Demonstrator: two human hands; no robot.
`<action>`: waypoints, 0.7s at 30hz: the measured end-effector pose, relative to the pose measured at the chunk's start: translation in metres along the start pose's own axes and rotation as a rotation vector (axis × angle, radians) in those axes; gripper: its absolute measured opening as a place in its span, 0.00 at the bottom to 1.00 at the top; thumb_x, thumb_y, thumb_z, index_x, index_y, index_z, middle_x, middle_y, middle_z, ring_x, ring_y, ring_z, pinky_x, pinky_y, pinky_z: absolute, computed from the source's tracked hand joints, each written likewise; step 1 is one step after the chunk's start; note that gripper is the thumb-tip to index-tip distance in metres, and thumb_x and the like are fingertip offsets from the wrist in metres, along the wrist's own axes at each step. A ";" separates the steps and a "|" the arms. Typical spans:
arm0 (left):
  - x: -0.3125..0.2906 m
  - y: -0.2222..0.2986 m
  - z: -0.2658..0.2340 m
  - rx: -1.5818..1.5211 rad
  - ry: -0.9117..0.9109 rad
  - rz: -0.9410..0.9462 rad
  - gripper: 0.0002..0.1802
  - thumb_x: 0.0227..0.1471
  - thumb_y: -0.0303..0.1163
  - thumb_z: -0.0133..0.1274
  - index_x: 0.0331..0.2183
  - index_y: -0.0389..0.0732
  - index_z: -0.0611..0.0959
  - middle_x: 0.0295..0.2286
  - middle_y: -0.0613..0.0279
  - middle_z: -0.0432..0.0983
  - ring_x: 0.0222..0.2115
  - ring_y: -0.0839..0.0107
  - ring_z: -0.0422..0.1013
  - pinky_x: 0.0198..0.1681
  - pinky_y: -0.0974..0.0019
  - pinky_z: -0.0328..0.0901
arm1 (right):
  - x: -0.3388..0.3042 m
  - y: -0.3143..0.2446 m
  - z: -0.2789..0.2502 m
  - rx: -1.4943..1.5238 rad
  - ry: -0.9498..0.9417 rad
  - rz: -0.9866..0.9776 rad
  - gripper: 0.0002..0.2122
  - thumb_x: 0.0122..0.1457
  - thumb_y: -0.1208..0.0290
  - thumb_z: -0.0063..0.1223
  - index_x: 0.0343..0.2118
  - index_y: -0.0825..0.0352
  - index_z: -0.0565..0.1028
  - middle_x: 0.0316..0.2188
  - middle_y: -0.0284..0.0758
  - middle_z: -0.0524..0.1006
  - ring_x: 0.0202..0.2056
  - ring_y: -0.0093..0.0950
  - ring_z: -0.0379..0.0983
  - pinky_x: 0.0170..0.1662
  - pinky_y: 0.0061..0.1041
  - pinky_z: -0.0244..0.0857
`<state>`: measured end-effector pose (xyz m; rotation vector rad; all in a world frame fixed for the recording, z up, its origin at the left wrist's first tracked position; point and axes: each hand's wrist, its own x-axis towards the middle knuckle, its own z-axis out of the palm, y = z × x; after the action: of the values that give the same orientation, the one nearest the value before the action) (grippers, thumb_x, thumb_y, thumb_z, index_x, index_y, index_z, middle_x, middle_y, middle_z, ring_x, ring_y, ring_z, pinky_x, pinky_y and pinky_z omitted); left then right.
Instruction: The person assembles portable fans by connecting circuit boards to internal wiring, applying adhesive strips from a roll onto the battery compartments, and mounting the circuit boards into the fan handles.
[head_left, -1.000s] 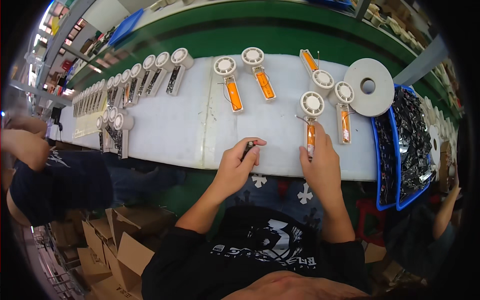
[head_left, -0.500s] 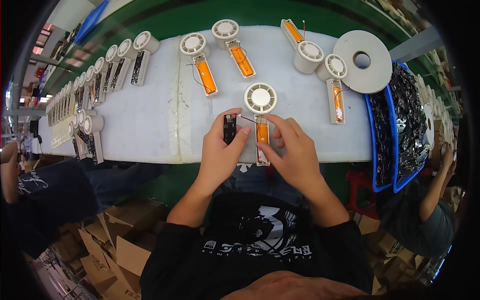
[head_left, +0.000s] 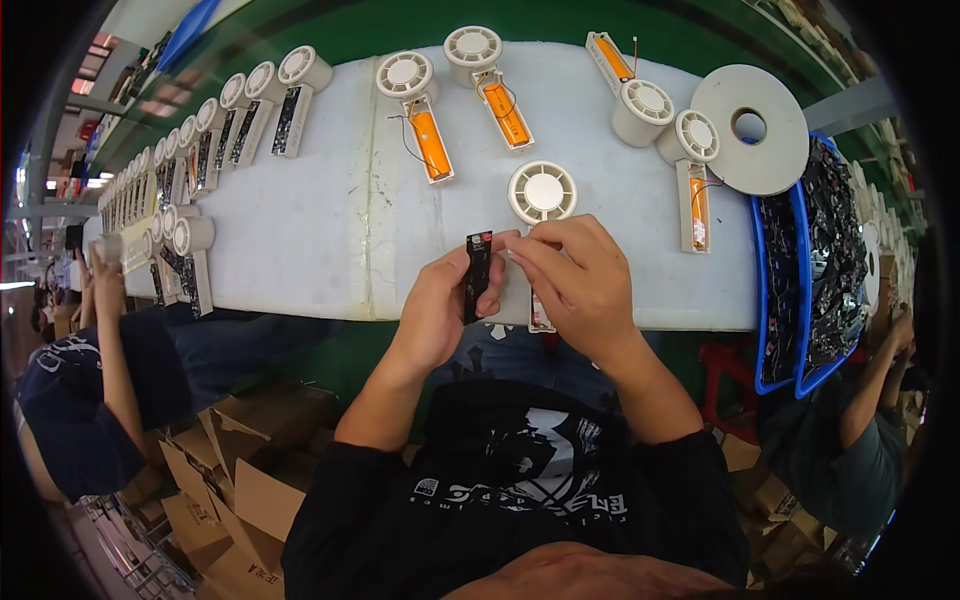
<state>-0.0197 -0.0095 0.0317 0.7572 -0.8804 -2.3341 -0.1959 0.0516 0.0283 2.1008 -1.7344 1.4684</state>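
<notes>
My left hand (head_left: 433, 305) grips a narrow black circuit board (head_left: 478, 275), held upright with a small red spot near its top. Close to the board's upper end, my right hand (head_left: 585, 285) is closed in a pinch, thumb against forefinger. What sits between those fingertips is too small to make out. Just beyond lies a white handheld fan (head_left: 543, 192) with a round slotted head. Its open handle (head_left: 540, 318) is mostly covered by my right hand; only the lower end shows. The orange battery and thin wire seen there earlier are hidden.
Fans with orange batteries (head_left: 431, 145) lie at the back. At right stand a large white reel (head_left: 748, 130) and blue bins (head_left: 765, 300) of black boards. Fans with black boards (head_left: 292, 120) line the left. Co-workers sit either side; one's hand (head_left: 107, 285) reaches in at left.
My right hand has moved up and left from the fan's handle and closed into a pinch beside the board. My left hand has turned the board more side-on. The left co-worker's arm has come up.
</notes>
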 end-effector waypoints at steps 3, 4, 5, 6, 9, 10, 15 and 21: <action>-0.001 -0.002 -0.006 0.093 -0.022 0.018 0.20 0.68 0.33 0.42 0.54 0.33 0.77 0.30 0.66 0.71 0.28 0.79 0.62 0.32 0.75 0.58 | 0.000 -0.001 0.003 -0.043 -0.011 -0.008 0.12 0.48 0.80 0.66 0.38 0.67 0.82 0.32 0.33 0.76 0.30 0.33 0.72 0.32 0.30 0.67; -0.001 -0.003 -0.006 0.139 -0.036 0.027 0.20 0.68 0.33 0.43 0.55 0.32 0.76 0.32 0.66 0.72 0.29 0.79 0.62 0.33 0.75 0.59 | -0.001 -0.002 0.003 -0.067 -0.017 -0.012 0.11 0.48 0.80 0.65 0.37 0.67 0.81 0.32 0.33 0.76 0.30 0.33 0.72 0.32 0.30 0.67; -0.002 -0.003 -0.006 0.140 -0.037 0.023 0.20 0.68 0.33 0.43 0.55 0.32 0.76 0.32 0.66 0.72 0.29 0.79 0.62 0.33 0.75 0.59 | -0.001 -0.003 0.002 -0.069 -0.016 -0.008 0.11 0.48 0.80 0.65 0.37 0.67 0.81 0.32 0.33 0.76 0.30 0.33 0.72 0.32 0.30 0.67; -0.002 -0.003 -0.004 0.187 -0.029 0.038 0.21 0.68 0.34 0.43 0.56 0.31 0.75 0.33 0.64 0.73 0.29 0.77 0.63 0.34 0.73 0.60 | 0.000 -0.004 0.001 -0.086 -0.022 -0.009 0.11 0.48 0.80 0.65 0.36 0.68 0.81 0.32 0.33 0.76 0.30 0.33 0.72 0.32 0.30 0.67; -0.003 -0.004 -0.003 0.281 -0.010 0.074 0.22 0.68 0.34 0.44 0.56 0.29 0.74 0.35 0.59 0.75 0.30 0.75 0.64 0.36 0.71 0.62 | 0.000 -0.006 -0.002 -0.119 -0.032 -0.015 0.10 0.48 0.80 0.65 0.35 0.68 0.81 0.31 0.34 0.76 0.30 0.33 0.72 0.32 0.31 0.66; -0.003 -0.004 -0.004 0.320 0.000 0.078 0.22 0.67 0.33 0.45 0.57 0.30 0.75 0.35 0.59 0.76 0.30 0.76 0.64 0.35 0.71 0.62 | 0.000 -0.007 -0.002 -0.139 -0.043 -0.018 0.09 0.48 0.80 0.65 0.34 0.68 0.80 0.31 0.34 0.76 0.29 0.33 0.72 0.32 0.31 0.66; -0.003 -0.003 -0.004 0.446 0.041 0.090 0.21 0.65 0.29 0.50 0.57 0.31 0.77 0.33 0.60 0.79 0.28 0.78 0.66 0.32 0.73 0.62 | 0.000 -0.005 -0.004 -0.170 -0.098 -0.029 0.09 0.48 0.79 0.64 0.33 0.68 0.79 0.29 0.34 0.74 0.29 0.33 0.71 0.31 0.31 0.65; -0.003 -0.006 -0.007 0.572 0.113 0.136 0.20 0.63 0.26 0.54 0.56 0.34 0.79 0.31 0.65 0.79 0.27 0.83 0.69 0.32 0.75 0.67 | 0.004 -0.004 -0.006 -0.219 -0.227 -0.044 0.08 0.49 0.79 0.63 0.34 0.68 0.78 0.27 0.34 0.73 0.28 0.33 0.70 0.32 0.31 0.66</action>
<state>-0.0146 -0.0066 0.0242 1.0024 -1.5211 -1.9069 -0.1969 0.0537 0.0364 2.2412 -1.8109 1.0091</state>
